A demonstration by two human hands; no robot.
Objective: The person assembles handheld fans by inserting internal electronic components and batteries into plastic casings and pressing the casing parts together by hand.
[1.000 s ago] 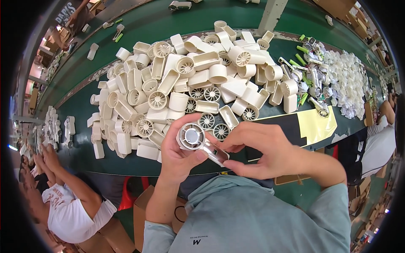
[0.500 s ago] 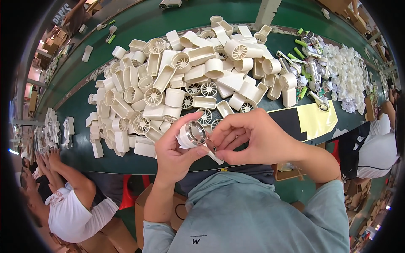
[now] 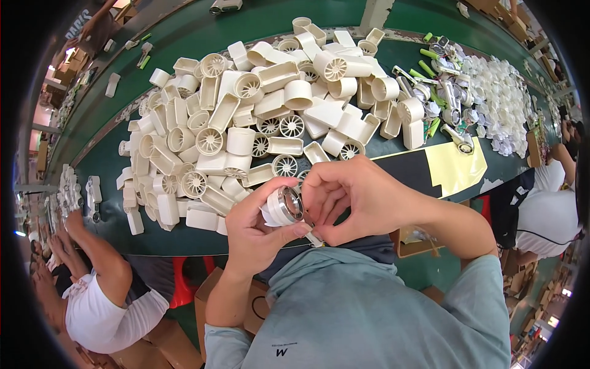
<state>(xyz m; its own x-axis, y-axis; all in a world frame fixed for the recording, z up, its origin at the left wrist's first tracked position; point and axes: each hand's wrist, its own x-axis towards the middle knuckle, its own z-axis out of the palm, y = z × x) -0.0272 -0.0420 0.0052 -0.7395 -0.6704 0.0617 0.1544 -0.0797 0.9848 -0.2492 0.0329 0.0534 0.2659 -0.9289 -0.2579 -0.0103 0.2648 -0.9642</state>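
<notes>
- Green worktable (image 3: pixel 184 240) stretches across a busy workshop, heaped with parts.
- Left hand (image 3: pixel 258 230) is curled closed around a small white fan housing (image 3: pixel 276 209), held close to the chest, just in front of the table's near edge.
- Right hand (image 3: pixel 356 197) is bent over it, fingertips pinched at the shiny round metal piece (image 3: pixel 291 204) sitting in the housing's open face.
- To do this well, I judge the housing should be kept steady and the round piece pressed in squarely, not tilted.
- Beyond the hands lies a big pile of cream housings (image 3: pixel 258 117).
- Further right sit green cylinders (image 3: pixel 430 67) and a heap of small white parts (image 3: pixel 498 98).
- A seated co-worker's arm (image 3: pixel 104 258) reaches in at the left.
</notes>
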